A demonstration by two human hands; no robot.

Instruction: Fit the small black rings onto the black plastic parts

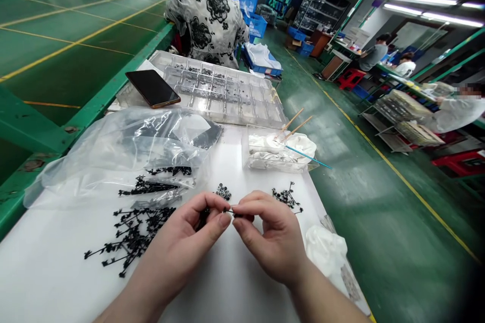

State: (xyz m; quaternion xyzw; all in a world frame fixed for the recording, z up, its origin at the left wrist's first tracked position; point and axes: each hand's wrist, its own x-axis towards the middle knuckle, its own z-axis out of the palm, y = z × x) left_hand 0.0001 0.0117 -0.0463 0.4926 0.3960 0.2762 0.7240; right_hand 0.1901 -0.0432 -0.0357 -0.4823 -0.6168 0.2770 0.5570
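Observation:
My left hand [191,237] and my right hand [275,239] meet over the white tabletop [235,282]. Thumb and forefinger of each are pinched on a small thin black part [229,211] that spans the gap between them; its ends are hidden by the fingertips. Left of my hands lies a pile of black branched plastic pieces [132,234], partly behind my left hand. Several small dark rings [223,192] are heaped just beyond my fingertips. To the right, a smaller cluster of black branched pieces [288,198] rests on the table.
A clear plastic bag [102,146] covers the left side. Behind it are a phone [153,88] and a compartment tray [261,103]. A clear box [245,161] holds white cloth and thin sticks. Crumpled white cloth [328,250] lies at the right edge. Another person [210,20] sits ahead.

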